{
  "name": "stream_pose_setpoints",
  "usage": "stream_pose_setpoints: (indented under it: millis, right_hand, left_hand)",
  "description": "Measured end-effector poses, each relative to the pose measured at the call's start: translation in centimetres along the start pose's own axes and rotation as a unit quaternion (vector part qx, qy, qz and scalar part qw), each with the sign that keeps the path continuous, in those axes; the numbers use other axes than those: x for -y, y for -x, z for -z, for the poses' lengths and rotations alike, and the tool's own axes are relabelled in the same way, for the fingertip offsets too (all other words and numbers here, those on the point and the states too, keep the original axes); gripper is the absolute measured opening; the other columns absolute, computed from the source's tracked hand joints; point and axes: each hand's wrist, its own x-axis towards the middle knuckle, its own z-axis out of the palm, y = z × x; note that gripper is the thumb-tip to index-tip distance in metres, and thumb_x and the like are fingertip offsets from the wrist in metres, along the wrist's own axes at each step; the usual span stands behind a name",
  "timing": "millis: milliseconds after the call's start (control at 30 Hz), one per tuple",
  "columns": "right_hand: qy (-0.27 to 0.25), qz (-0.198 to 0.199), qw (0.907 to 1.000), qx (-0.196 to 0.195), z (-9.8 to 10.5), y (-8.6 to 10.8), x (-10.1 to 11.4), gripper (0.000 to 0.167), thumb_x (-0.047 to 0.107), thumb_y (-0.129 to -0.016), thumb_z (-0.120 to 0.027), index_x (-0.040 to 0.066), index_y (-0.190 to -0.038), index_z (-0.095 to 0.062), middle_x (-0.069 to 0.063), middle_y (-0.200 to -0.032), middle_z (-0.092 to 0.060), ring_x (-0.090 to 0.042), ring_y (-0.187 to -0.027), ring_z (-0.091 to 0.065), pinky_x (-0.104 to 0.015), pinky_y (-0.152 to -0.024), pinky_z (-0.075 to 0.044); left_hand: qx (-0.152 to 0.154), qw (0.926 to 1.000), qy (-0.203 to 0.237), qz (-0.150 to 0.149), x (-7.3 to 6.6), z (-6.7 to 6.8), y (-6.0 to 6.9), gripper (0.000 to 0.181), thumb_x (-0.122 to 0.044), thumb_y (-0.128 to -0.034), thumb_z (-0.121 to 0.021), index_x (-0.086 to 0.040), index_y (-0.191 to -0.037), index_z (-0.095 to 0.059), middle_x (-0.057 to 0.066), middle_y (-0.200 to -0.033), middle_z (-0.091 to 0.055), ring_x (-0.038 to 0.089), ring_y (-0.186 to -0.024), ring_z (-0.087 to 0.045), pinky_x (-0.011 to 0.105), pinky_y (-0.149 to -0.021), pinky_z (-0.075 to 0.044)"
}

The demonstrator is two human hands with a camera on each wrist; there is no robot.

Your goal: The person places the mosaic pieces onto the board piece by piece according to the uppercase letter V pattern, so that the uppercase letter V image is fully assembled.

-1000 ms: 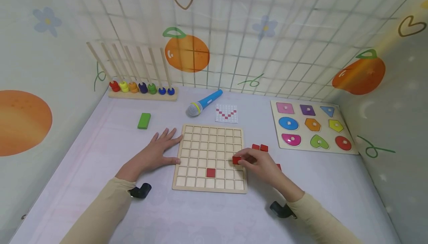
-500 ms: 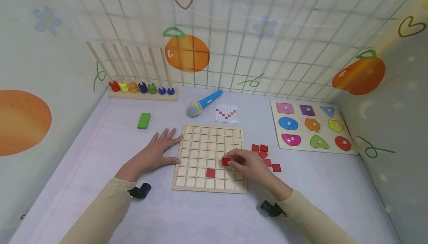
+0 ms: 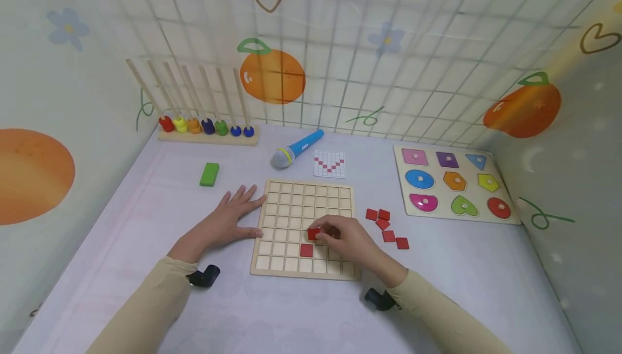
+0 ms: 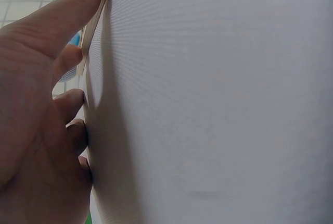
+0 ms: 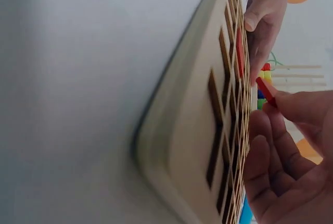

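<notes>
The head view looks forward and down over the table (image 3: 291, 316); close wrist views share the board (image 3: 283, 222).

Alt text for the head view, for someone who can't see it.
A person's right grip pinches a red tile over a grid board holding another; the left grip touches the board's left edge. Loose red tiles lie to the right.

Head view bright; wrist views dimmer, near board corner (image 5: 169, 161) blurred.
</notes>
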Motion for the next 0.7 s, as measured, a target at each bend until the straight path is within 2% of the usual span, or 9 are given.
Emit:
stream_pose_setpoints:
  millis: [267,700]
  right_hand:
    - [0.004,0.020,0.9998,0.007,-0.9,-0.6,0.5,0.021,0.019,-0.096,-0.073,0.026,-0.115,-0.074,0.016,-0.091,-0.064,-0.008,-0.082,-0.060,-0.024,-0.075,-0.056]
    - [0.055,0.004,0.9984,0.011,-2.4,-1.6,1.4,0.018,0.021,-0.096,-0.073,0.026,-0.113,-0.074,0.017,-0.090,-0.065,-0.006,-0.082,-0.060,-0.023,-0.076,-0.055]
  left_hand:
    - [0.000,1.0000,-0.004,0.001,0.3,-0.2,-0.2,0.094,-0.059,-0.0848,-0.075,-0.022,-0.161,-0.033,0.012,-0.170,-0.011,0.037,-0.156,0.001,0.056,-0.125,0.005]
    - [-0.001,1.0000,-0.004,-0.004,0.4,-0.2,-0.2,0.095,-0.060,-0.0844,-0.074,-0.023,-0.161,-0.033,0.012,-0.170,-0.011,0.038,-0.156,0.001,0.057,-0.125,0.004]
